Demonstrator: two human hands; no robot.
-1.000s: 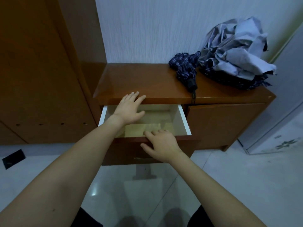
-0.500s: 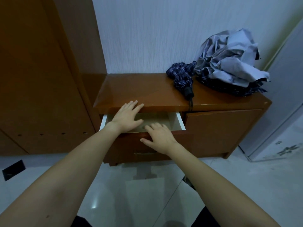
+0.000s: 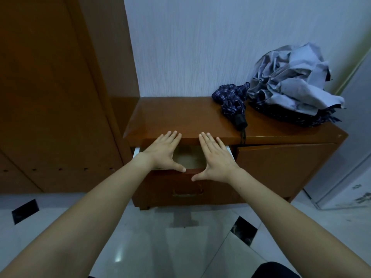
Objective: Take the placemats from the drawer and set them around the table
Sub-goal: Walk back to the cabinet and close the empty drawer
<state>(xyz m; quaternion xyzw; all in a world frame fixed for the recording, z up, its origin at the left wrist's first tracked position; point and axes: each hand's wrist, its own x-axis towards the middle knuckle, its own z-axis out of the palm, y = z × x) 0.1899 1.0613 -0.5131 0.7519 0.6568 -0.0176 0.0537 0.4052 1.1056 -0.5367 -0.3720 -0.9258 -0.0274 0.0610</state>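
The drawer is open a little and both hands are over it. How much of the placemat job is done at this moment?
Very little looks done. The drawer stands partly open under the cabinet top. The left hand and the right hand lie flat over its opening, fingers straight, holding nothing. No placemat can be made out in the dim inside. Still left: lifting the placemats out and setting them around a table, which is not in view.

Cabinet [image 3: 180, 115] glossy wood; floor [image 3: 140, 237] shiny tile; umbrella [image 3: 230, 99] cloth.

One head-worn view — looking forward and down, close over the cabinet [image 3: 200, 121].
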